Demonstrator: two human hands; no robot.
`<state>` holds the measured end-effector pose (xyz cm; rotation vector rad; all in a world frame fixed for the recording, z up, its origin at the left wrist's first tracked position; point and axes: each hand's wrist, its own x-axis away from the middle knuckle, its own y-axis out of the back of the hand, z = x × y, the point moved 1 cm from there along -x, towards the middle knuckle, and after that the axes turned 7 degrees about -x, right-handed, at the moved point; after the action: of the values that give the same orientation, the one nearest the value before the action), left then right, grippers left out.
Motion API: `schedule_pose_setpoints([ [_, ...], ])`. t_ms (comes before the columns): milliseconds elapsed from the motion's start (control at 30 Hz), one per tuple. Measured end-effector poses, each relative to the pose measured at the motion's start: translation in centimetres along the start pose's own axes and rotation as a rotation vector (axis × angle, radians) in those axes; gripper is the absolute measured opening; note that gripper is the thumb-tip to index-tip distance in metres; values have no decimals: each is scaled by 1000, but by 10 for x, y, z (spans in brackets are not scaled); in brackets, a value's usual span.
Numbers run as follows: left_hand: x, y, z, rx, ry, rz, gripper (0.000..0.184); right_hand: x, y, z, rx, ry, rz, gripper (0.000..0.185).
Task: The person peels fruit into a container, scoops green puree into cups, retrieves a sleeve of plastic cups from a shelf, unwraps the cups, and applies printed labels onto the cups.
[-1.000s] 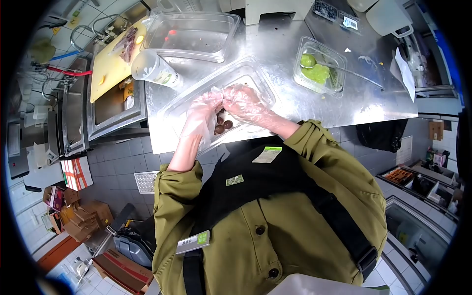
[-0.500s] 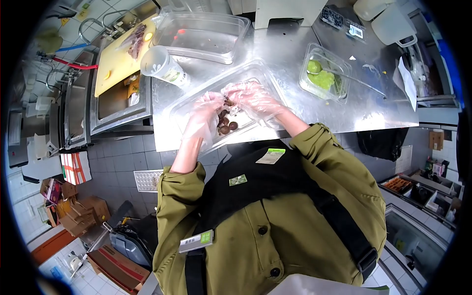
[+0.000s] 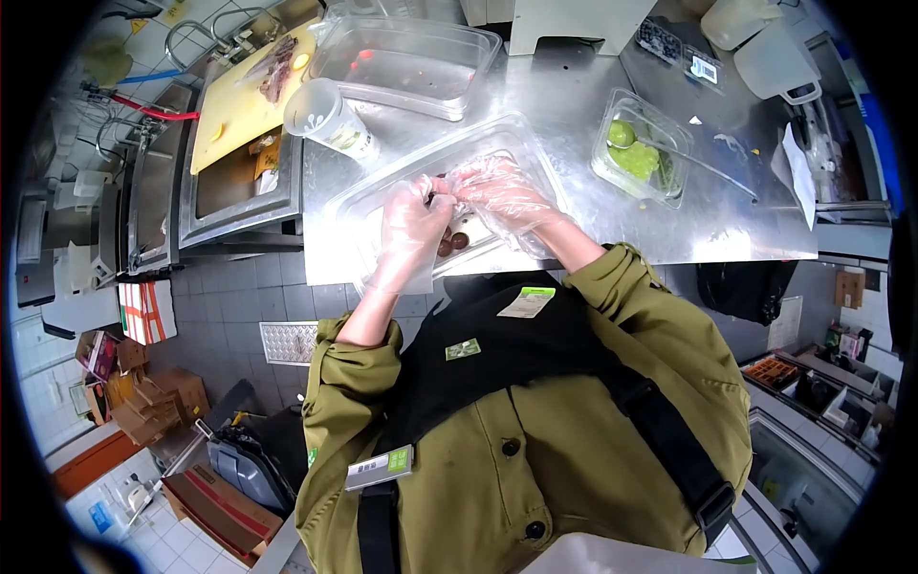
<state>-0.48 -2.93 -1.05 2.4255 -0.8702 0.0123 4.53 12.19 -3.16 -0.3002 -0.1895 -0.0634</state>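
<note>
Both hands wear clear plastic gloves and meet over a clear plastic tray (image 3: 541,153). My left hand (image 3: 411,228) is closed, thumb and fingers pinched at a dark grape (image 3: 439,186) that is mostly covered. My right hand (image 3: 492,189) comes from the other side with its fingers bent around the same spot; what lies inside them is hidden. Below the hands, several dark reddish-brown grapes (image 3: 460,240) rest on the tray's bottom, partly behind my left hand.
A clear cup (image 3: 335,124) and a larger clear tub (image 3: 483,72) stand behind the tray. To the left, a yellow cutting board (image 3: 225,120) lies over the sink (image 3: 287,215). A small container (image 3: 602,172) with green fruit and a long-handled utensil (image 3: 722,174) sits right.
My left hand has turned more upright and its fingers have closed tighter, covering more of the grapes. The right hand stays at nearly the same place. The view has shifted slightly.
</note>
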Motion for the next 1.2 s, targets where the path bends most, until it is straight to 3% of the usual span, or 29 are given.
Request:
schedule_pose_setpoints([
  [33, 0, 0, -3, -80, 27, -16, 10, 0, -1, 0, -28, 0, 2, 9],
  [133, 5, 10, -25, 120, 333, 21, 5, -5, -5, -6, -24, -20, 70, 10],
  [233, -4, 0, 20, 670, 101, -79, 9, -8, -4, -19, -9, -33, -2, 10],
  [267, -4, 3, 25, 772, 116, -1, 11, -7, -5, -18, -111, -53, 31, 10],
  [367, -5, 9, 24, 819, 131, -41, 9, -4, -9, -7, -365, -128, 84, 10],
  [500, -6, 17, 40, 133, 128, -155, 15, -3, -3, -7, -487, -159, 11, 9],
  [533, -9, 16, 48, 62, 31, -128, 17, -2, -2, -7, -492, -143, -2, 9],
  [633, -5, 13, 45, -382, -292, -397, 18, 1, -3, -6, -481, -129, -40, 9],
  [733, 8, 10, 13, -301, -336, -389, 19, -1, -3, -6, -334, -104, -45, 9],
  [833, 5, 1, 1, 287, -22, -31, 22, -1, -8, 1, -131, -77, -36, 10],
  [867, 2, -10, 9, 375, -57, -98, 22, 0, -10, 4, -66, -71, -36, 10],
  [1000, -4, -5, 5, 570, 21, 23, 17, -4, -10, -9, -165, 64, 37, 15],
  [1200, -6, 2, 6, 506, 47, 77, 14, 6, -11, -2, -145, -137, -112, 19],
])
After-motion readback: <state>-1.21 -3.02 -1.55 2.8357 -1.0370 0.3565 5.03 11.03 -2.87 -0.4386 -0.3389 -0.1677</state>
